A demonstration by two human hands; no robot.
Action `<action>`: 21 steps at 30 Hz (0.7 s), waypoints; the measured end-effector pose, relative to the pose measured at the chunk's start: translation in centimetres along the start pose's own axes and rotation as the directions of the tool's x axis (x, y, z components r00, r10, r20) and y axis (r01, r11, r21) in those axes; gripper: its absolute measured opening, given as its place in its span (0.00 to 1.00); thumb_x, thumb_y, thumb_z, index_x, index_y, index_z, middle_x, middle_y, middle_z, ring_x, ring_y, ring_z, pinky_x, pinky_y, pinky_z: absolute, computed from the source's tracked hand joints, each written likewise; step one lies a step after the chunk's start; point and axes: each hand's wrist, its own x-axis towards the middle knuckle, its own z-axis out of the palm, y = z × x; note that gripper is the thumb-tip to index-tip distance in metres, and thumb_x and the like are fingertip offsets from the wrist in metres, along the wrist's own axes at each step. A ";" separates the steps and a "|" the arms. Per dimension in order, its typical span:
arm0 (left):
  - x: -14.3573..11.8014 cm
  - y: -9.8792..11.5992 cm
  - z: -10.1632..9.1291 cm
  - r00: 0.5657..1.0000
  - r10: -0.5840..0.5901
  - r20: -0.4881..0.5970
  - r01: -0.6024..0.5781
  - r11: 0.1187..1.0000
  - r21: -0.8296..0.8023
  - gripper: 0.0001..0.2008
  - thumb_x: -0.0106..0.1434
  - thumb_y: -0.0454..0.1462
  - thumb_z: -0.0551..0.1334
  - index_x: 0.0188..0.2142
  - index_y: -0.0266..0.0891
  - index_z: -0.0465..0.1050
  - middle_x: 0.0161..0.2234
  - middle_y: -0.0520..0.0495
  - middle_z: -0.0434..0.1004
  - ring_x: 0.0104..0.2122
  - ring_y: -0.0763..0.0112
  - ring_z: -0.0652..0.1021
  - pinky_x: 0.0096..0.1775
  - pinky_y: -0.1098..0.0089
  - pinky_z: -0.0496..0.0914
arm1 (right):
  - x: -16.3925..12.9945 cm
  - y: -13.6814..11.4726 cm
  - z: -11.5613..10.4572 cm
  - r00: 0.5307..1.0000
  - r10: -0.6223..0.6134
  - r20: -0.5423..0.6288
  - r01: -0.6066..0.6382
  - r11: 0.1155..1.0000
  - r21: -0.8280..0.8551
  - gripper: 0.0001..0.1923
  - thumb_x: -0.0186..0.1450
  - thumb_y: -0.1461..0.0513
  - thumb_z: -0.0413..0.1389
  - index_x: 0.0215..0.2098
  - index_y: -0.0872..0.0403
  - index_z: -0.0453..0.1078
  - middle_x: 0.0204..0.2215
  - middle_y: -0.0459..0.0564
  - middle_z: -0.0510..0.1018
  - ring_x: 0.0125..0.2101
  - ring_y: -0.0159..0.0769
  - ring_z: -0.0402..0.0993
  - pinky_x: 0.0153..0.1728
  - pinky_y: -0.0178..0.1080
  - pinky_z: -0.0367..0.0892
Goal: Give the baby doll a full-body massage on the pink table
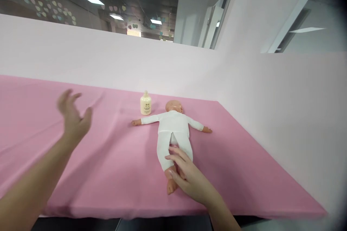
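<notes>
A baby doll (173, 124) in white long-sleeved top and trousers lies on the pink cover, arms spread, head toward the wall and feet toward me. My right hand (189, 173) is over the doll's lower legs, fingers apart and slightly curled; it hides one foot, and I cannot tell whether it touches. Raised at the left, my left hand (73, 115) is slightly blurred, its fingers spread with nothing in them. Close to the doll's outstretched arm stands a cream pump bottle (145, 104), upright, with dark print on its front.
The pink-covered table (108, 180) meets a white wall (108, 57) at the back and another on the right. Above the back wall, a wide glass pane (108, 3) shows ceiling lights and heart-shaped decorations. The table's front edge lies nearest me.
</notes>
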 end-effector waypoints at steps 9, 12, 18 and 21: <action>6.7 5.2 17.4 0.847 0.275 0.454 -0.261 0.961 -0.094 0.30 0.65 0.45 0.44 0.62 0.30 0.45 0.64 0.38 0.45 0.64 0.60 0.47 0.61 0.57 0.48 | 0.8 5.9 0.6 0.993 0.098 0.071 -0.080 0.971 -0.224 0.25 0.65 0.59 0.46 0.61 0.47 0.54 0.66 0.45 0.41 0.65 0.43 0.28 0.63 0.53 0.38; 7.0 5.9 21.0 0.782 0.154 0.605 -0.201 0.980 0.011 0.29 0.64 0.42 0.45 0.62 0.28 0.47 0.63 0.36 0.50 0.63 0.56 0.50 0.60 0.50 0.47 | 0.7 6.7 0.2 0.994 0.068 0.082 -0.048 0.974 -0.222 0.23 0.64 0.59 0.48 0.58 0.47 0.58 0.66 0.45 0.45 0.65 0.43 0.31 0.63 0.52 0.41; 4.5 11.9 23.0 0.845 0.191 0.500 -0.202 0.979 -0.033 0.28 0.65 0.40 0.44 0.63 0.29 0.46 0.65 0.37 0.41 0.64 0.57 0.45 0.61 0.50 0.42 | 2.3 5.8 -2.0 0.990 0.046 -0.130 -0.054 0.997 -0.056 0.18 0.66 0.59 0.45 0.53 0.47 0.62 0.60 0.47 0.59 0.60 0.38 0.55 0.60 0.45 0.54; 2.5 16.6 24.8 0.766 0.286 0.575 -0.199 0.957 -0.211 0.28 0.66 0.42 0.45 0.63 0.34 0.46 0.66 0.39 0.40 0.64 0.58 0.46 0.60 0.53 0.47 | 6.8 6.0 -3.6 0.964 -0.061 -0.259 0.062 0.998 -0.004 0.20 0.65 0.60 0.46 0.55 0.49 0.59 0.57 0.50 0.62 0.59 0.35 0.55 0.60 0.43 0.52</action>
